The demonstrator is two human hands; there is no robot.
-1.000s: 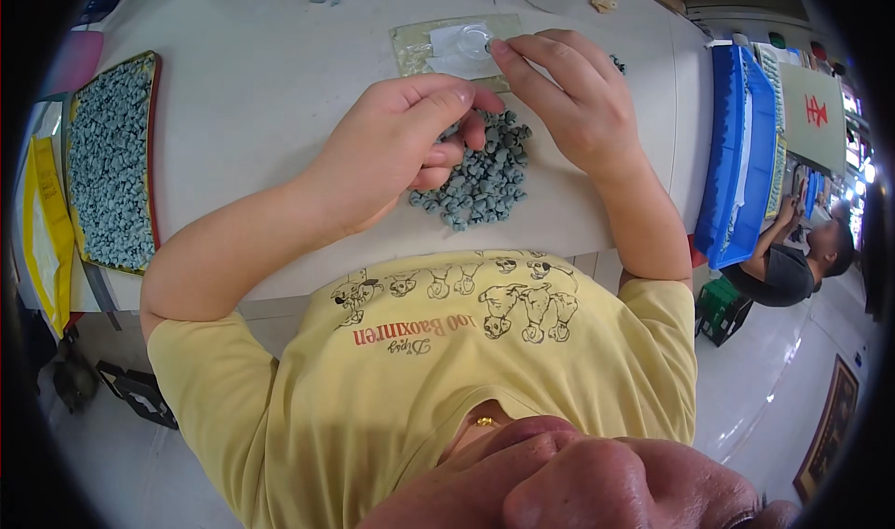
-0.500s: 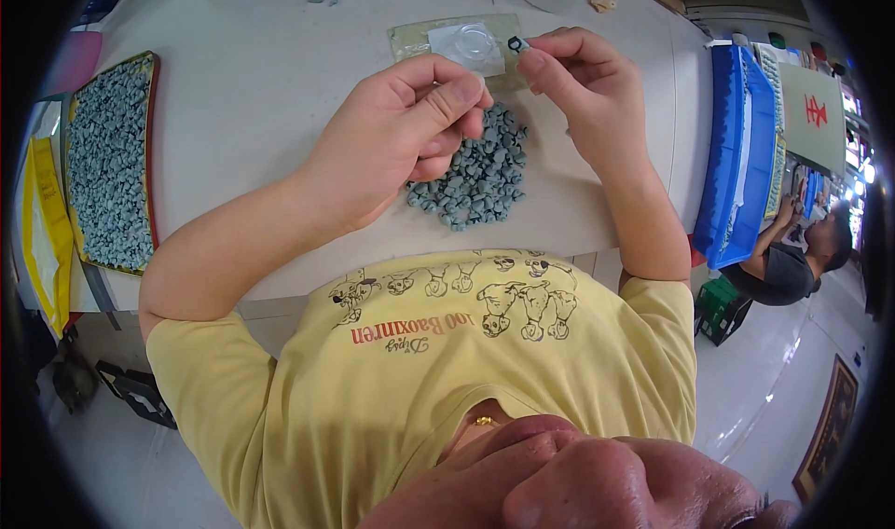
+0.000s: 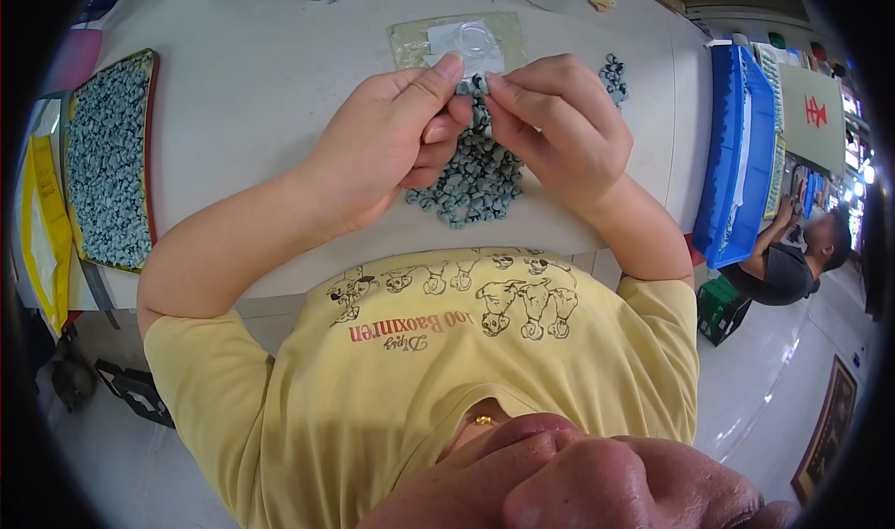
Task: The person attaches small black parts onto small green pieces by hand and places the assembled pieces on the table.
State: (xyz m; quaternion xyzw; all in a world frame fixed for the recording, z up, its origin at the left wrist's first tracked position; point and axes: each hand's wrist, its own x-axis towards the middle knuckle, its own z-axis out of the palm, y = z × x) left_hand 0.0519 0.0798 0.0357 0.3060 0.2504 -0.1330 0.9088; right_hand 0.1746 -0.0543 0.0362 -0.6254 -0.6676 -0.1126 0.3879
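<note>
Facing one white table (image 3: 252,54) with one filled tray (image 3: 112,161) at left, the person curls the left hand (image 3: 392,123) and right hand (image 3: 569,123) above one heap (image 3: 466,193), both pinched nearly closed on at least one grey-green stone-like piece (image 3: 463,89); its direction and long axis are too small to tell.

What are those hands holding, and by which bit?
The left hand and right hand pinch small grey-green pieces; which part is gripped is too small to tell.
</note>
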